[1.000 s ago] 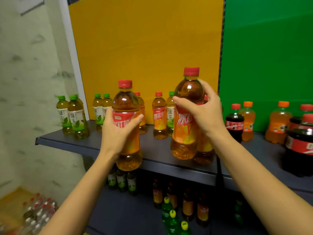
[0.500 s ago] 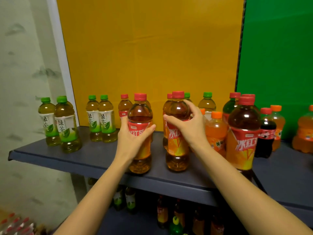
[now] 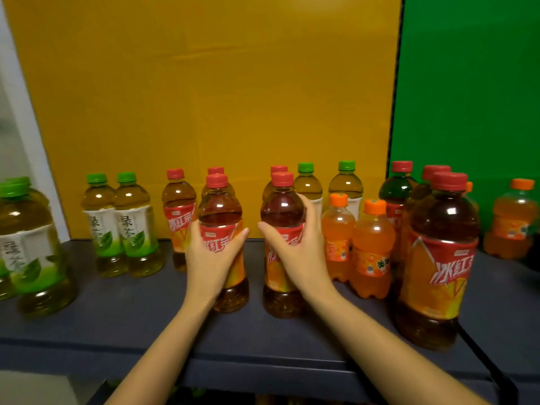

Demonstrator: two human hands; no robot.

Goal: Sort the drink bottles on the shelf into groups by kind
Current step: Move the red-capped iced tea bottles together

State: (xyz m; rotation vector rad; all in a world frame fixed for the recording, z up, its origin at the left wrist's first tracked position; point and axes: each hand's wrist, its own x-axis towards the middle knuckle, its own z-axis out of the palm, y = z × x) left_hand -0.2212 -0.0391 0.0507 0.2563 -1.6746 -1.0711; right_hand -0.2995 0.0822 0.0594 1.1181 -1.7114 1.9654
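Note:
Two red-capped iced tea bottles stand side by side at the middle of the dark shelf [image 3: 122, 320]. My left hand [image 3: 211, 255] grips the left iced tea bottle [image 3: 220, 206] around its red label. My right hand [image 3: 295, 249] grips the right iced tea bottle [image 3: 282, 206] the same way. More iced tea bottles [image 3: 178, 211] stand right behind them. Green tea bottles [image 3: 117, 226] with green caps stand to the left, two more green tea bottles [image 3: 346, 185] at the back right. Two small orange soda bottles [image 3: 371, 247] stand just right of my right hand.
A large iced tea bottle [image 3: 438, 258] stands at the front right, with other red-capped bottles behind it. A big green tea bottle [image 3: 26, 244] is at the far left front. Another orange soda bottle [image 3: 511, 220] stands far right. Yellow and green panels back the shelf.
Both hands lowered their iced tea bottles from the air onto the shelf and moved them back towards the other iced tea bottles. The view has moved closer to the shelf.

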